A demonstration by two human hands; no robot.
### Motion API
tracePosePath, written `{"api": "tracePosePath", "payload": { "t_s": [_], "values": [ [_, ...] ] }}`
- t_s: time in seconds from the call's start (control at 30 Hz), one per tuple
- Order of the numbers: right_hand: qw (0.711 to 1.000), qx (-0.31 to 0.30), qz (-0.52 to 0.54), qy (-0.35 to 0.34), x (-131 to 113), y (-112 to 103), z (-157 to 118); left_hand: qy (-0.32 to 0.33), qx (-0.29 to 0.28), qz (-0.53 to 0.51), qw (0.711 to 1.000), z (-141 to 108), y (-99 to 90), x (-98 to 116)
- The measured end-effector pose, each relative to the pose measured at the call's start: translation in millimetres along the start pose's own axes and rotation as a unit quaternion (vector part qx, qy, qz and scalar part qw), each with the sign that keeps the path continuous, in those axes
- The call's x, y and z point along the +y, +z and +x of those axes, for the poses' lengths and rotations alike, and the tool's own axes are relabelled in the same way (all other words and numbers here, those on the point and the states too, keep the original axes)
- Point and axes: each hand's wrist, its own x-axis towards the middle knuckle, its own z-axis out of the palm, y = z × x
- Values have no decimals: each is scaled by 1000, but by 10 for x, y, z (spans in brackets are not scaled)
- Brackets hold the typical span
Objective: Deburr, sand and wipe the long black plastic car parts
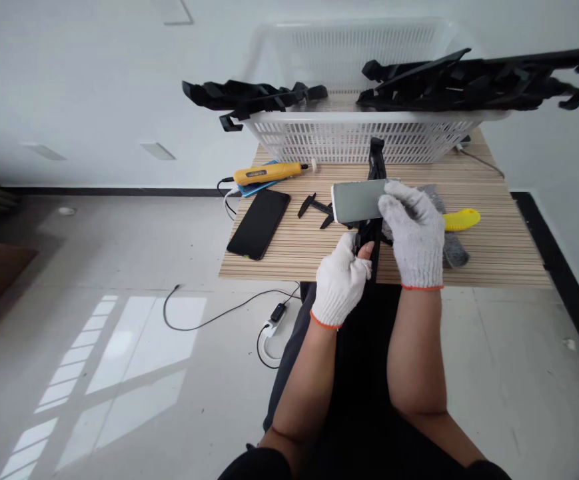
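A: Status?
B: My left hand [340, 280] pinches black strip [372, 200] at near table [499, 247] edge; right hand [413, 230] presses grey block [358, 200] on it.
A: Risk?
B: Strip overhangs, imo. Loose pinch, block skids off.

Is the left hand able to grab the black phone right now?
Probably not at once: the left hand is gripping the long black part. The black phone lies flat on the table to its left, with nothing between them.

White knit gloves [414, 233], orange cuffs; yellow cutter [462, 219].
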Motion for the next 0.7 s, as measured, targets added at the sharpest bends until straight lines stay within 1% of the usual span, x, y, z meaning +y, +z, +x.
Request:
{"api": "tracePosePath", "payload": {
  "t_s": [0.1, 0.13, 0.23, 0.27, 0.3, 0.4, 0.43, 0.5, 0.6, 0.63, 0.67, 0.7],
  "values": [
    [1000, 15, 12, -1, 43, -68, 22, 2, 19, -78, 997, 9, 13, -19],
    [1000, 5, 20, 1, 58, -97, 27, 3, 27, -103, 994, 14, 15, -25],
    [997, -66, 37, 30, 80, -171, 16, 6, 37, -153, 988, 28, 11, -31],
    [996, -73, 39, 40, 78, -188, 8, 6, 39, -160, 986, 31, 9, -29],
    [996, -68, 39, 47, 74, -202, 0, 5, 41, -160, 986, 34, 7, -27],
    [998, -7, 44, 50, 64, -250, -8, -2, 49, -134, 990, 38, 7, -24],
    [998, 0, 44, 53, 64, -267, -5, -6, 50, -122, 991, 37, 9, -25],
    [997, -17, 28, 68, 66, -290, 8, -10, 48, -106, 993, 34, 13, -25],
    [990, -76, -2, 121, 57, -247, 33, -7, 38, -93, 995, 23, 16, -16],
    [986, -74, 5, 147, 48, -207, 41, -7, 34, -87, 996, 17, 16, -10],
    [984, -58, 19, 170, 37, -158, 47, -7, 30, -78, 997, 12, 16, -4],
    [982, -27, 37, 183, 24, -104, 50, -6, 27, -67, 997, 7, 16, 2]
  ]
}}
